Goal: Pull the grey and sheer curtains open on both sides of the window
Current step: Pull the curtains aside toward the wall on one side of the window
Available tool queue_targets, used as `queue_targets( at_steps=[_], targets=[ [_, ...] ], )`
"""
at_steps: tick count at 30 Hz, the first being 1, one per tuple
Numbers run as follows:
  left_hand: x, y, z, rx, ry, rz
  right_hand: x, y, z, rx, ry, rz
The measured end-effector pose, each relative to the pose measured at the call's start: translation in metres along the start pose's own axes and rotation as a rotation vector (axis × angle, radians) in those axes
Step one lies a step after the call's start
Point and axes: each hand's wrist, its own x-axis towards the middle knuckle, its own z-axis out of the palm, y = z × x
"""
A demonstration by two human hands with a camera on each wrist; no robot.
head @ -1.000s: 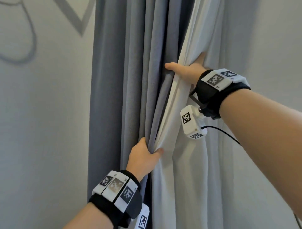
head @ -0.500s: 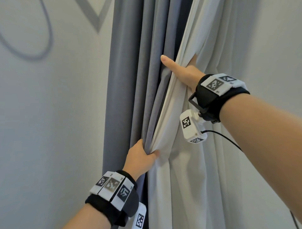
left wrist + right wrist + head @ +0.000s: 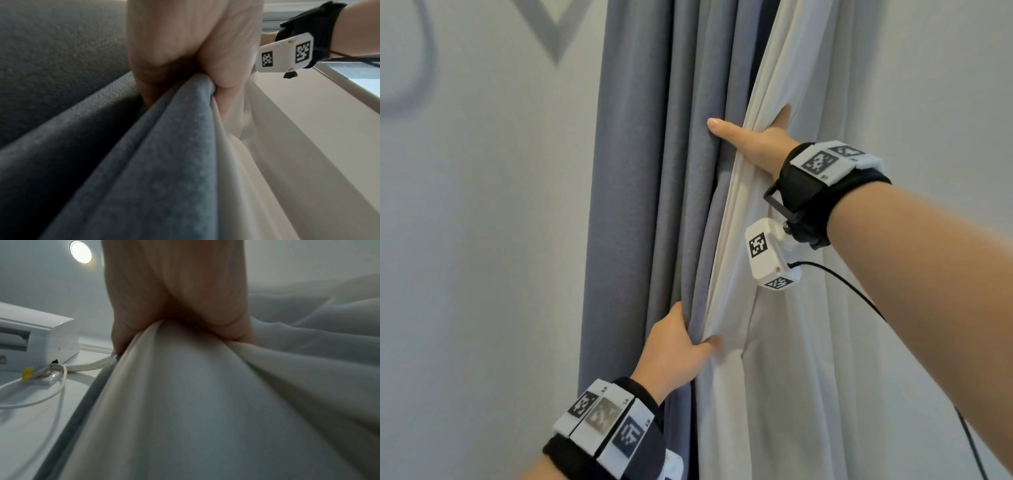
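Observation:
The grey curtain (image 3: pixel 640 205) hangs bunched in folds beside the wall, with the white sheer curtain (image 3: pixel 791 359) gathered against its right side. My left hand (image 3: pixel 678 346) grips the edge folds of both curtains low down; the left wrist view shows grey curtain cloth (image 3: pixel 168 146) and sheer cloth (image 3: pixel 257 146) pinched between thumb and fingers. Higher up, my right hand (image 3: pixel 753 137) holds the sheer curtain's edge, thumb lying across the grey folds, fingers hidden behind the cloth. The right wrist view shows sheer curtain fabric (image 3: pixel 195 394) bunched in that grip.
A pale wall (image 3: pixel 482 240) with grey painted shapes stands left of the curtains. More sheer fabric fills the right. An air conditioner unit (image 3: pixel 35 337) with cables and a round ceiling light (image 3: pixel 80 251) show in the right wrist view. A window frame (image 3: pixel 339 84) shows behind the sheer.
The bunched curtains and both hands have shifted in the picture, with more wall showing at left. My right thumb has stretched further across the grey folds. Both grips hold.

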Motion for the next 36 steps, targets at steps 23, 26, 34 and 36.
queue_targets(
  at_steps=[23,26,34,36],
  targets=[
    [0.018,-0.042,-0.066,0.230,0.273,-0.047,0.050,-0.018,0.130,-0.029,-0.240,-0.106],
    [0.017,-0.040,-0.064,0.226,0.256,-0.073,0.047,-0.016,0.125,-0.032,-0.241,-0.110],
    [0.007,-0.030,-0.049,0.220,0.229,-0.094,0.030,-0.009,0.097,-0.003,-0.186,-0.075],
    [0.002,-0.028,-0.045,0.228,0.217,-0.098,0.024,-0.005,0.088,0.030,-0.171,-0.063]
  ],
)
